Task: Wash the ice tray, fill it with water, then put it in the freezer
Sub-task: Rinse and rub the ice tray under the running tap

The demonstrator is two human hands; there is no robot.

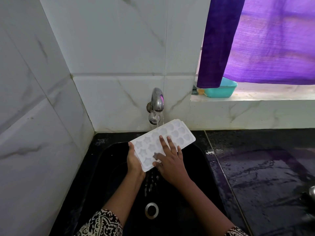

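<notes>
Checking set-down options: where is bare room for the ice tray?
Bare: wet black counter right of sink, below window ledge; ledge right of teal tub. Crowded: under tap, where left hand and right hand handle the ice tray.

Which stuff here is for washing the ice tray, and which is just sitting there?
For the job: white plastic ice tray, left hand gripping its end, right hand flat on it, shiny metal tap running water, black sink.
Just there: teal plastic tub, purple cloth curtain.
</notes>
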